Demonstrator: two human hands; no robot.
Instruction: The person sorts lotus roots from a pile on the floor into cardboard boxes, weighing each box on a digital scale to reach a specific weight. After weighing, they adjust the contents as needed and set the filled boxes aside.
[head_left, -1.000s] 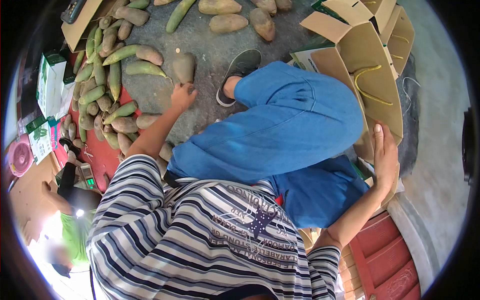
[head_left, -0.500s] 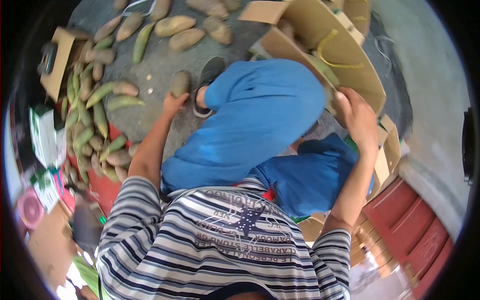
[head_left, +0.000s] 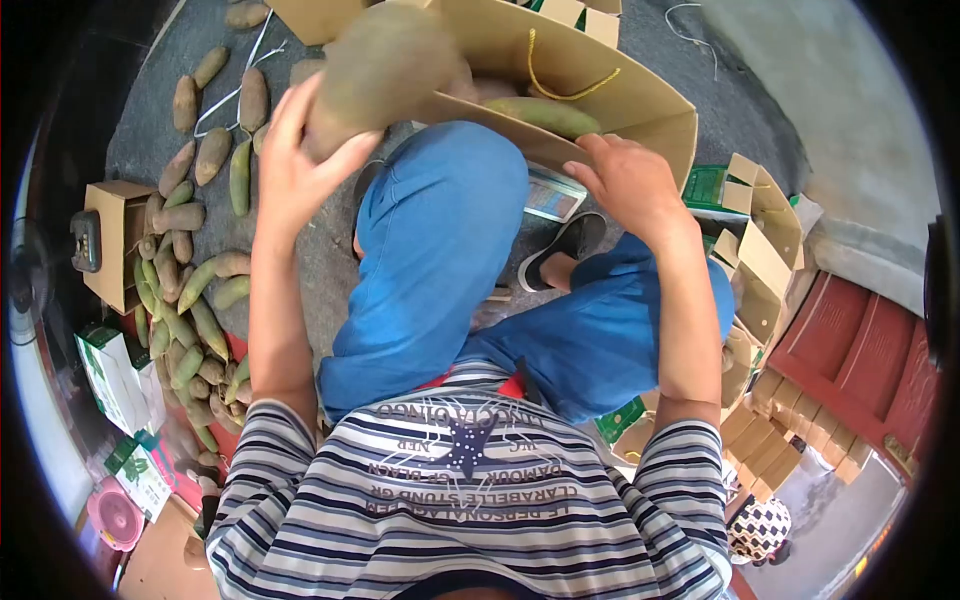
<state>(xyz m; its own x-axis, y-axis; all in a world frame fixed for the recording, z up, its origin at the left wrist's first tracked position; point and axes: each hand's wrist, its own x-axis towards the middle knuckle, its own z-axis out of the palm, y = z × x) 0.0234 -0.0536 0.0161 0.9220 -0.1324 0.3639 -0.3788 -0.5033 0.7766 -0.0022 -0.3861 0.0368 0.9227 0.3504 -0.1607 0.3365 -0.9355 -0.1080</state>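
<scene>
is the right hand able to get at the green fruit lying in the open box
Probably yes: the right hand grips the box edge, and the green fruit lies uncovered just beyond its fingers.

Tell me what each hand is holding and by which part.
The left hand grips a brown root vegetable by its lower end. The right hand holds the cardboard box by its near edge.

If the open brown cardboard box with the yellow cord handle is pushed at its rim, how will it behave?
The open brown cardboard box probably flexes at its thin rim, where the right hand grips it. It likely feels bottom-heavy, since long green-brown fruits lie inside. It may tip, as it already appears tilted.
</scene>
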